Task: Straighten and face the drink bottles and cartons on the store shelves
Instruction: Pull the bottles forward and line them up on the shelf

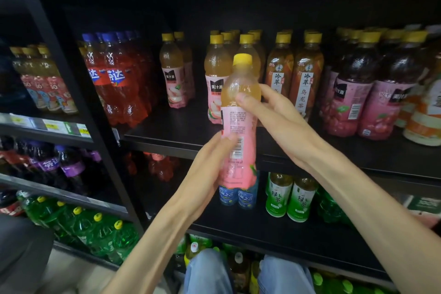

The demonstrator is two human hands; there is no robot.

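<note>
Head view: the right hand [269, 112] curls its fingers [245, 100] round the shoulder of a pink-labelled peach juice bottle [238, 131], held upright before the shelf's front edge [181, 143]. The left hand [210, 164] grips its lower label, barcode facing out. Shelved oolong tea bottles [306, 79] read 冷萃乌龙茶.

The pink-labelled, yellow-capped juice bottles on the black shelf [172, 79] read 美汁源. The two amber tea bottles with orange labels [306, 79] read 冷萃 and 乌龙茶. The red soda bottles with blue caps [114, 79] show 达. The green-labelled tea bottles on the lower shelf [299, 200] read 绿茶. The purple soda labels [50, 163] show 芬达. The held pink bottle [238, 126] shows a barcode; its fine print is illegible.
</note>
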